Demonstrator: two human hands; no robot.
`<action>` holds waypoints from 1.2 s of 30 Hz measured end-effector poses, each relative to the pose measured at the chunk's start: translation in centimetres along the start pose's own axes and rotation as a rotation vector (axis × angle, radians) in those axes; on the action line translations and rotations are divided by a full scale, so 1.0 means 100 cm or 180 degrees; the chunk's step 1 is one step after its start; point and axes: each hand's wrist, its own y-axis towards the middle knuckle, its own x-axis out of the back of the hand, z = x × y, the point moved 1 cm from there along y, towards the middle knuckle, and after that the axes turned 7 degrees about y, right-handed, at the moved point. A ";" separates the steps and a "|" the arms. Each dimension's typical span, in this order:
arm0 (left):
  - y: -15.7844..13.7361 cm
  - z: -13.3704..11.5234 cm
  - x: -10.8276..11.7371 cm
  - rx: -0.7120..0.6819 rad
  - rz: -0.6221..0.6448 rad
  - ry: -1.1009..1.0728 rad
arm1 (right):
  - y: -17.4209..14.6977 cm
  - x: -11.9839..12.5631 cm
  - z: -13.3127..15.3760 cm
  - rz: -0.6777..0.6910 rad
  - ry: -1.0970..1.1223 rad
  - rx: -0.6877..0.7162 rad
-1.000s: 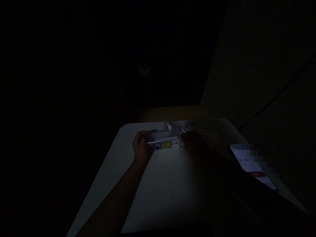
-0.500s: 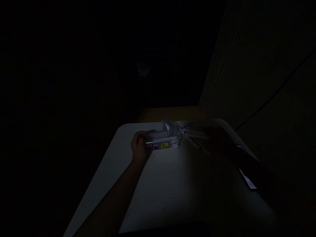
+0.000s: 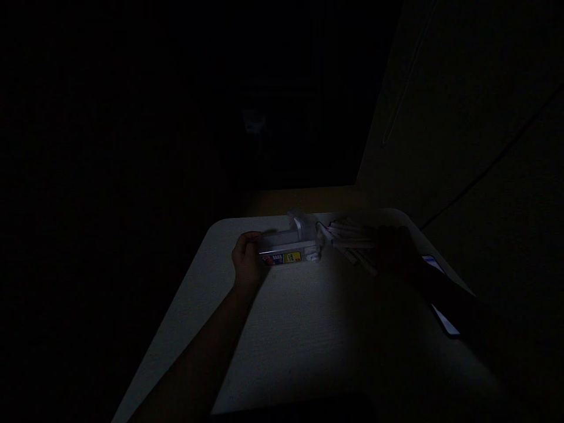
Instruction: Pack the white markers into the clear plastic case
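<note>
A clear plastic case [image 3: 288, 248] with a colourful label lies on the white table, tilted slightly. My left hand [image 3: 247, 258] grips its left end, fingers wrapped over the edge. Past the case's right end, several pale, slim sticks that look like markers [image 3: 352, 242] lie in a loose, fanned pile. My right hand [image 3: 394, 244] is at the right end of this pile, in deep shadow. One marker's end runs into that shadow, and the fingers are too dark to make out. Crumpled clear plastic [image 3: 297, 218] stands at the back of the case.
A phone with a lit screen [image 3: 445, 320] lies at the table's right side, partly behind my right forearm. The pale table [image 3: 282, 341] has rounded far corners. A dark cable [image 3: 489, 167] runs along the right wall. The room is very dark.
My right hand and the marker nearest it have shifted slightly to the right, uncovering more of the phone. My left hand keeps its hold on the case.
</note>
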 end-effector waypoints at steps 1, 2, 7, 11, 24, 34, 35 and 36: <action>0.001 0.002 0.000 0.0011 -0.0009 -0.0016 | 0.001 -0.002 0.000 -0.0039 -0.0022 -0.0077; 0.001 0.004 0.000 0.0021 -0.0011 -0.0032 | 0.001 -0.004 0.001 -0.0109 -0.0044 -0.0146; 0.005 0.009 0.001 -0.0109 -0.0033 0.0119 | 0.003 -0.019 0.010 -0.0400 0.0123 0.0220; 0.007 0.012 0.001 -0.0092 -0.0041 0.0143 | 0.001 -0.031 0.017 -0.0609 0.0221 0.0561; 0.004 0.009 0.000 0.0030 0.0018 0.0010 | 0.024 -0.049 0.019 -0.0695 0.0294 0.0319; 0.001 0.001 -0.004 0.0084 0.0197 -0.0145 | 0.023 -0.053 0.017 -0.0609 0.0322 0.0258; 0.001 0.002 -0.003 0.0082 0.0190 -0.0142 | 0.022 -0.052 0.017 -0.0647 0.0333 0.0292; 0.002 0.002 -0.003 0.0067 0.0160 -0.0120 | 0.020 -0.051 0.017 -0.0667 0.0341 0.0309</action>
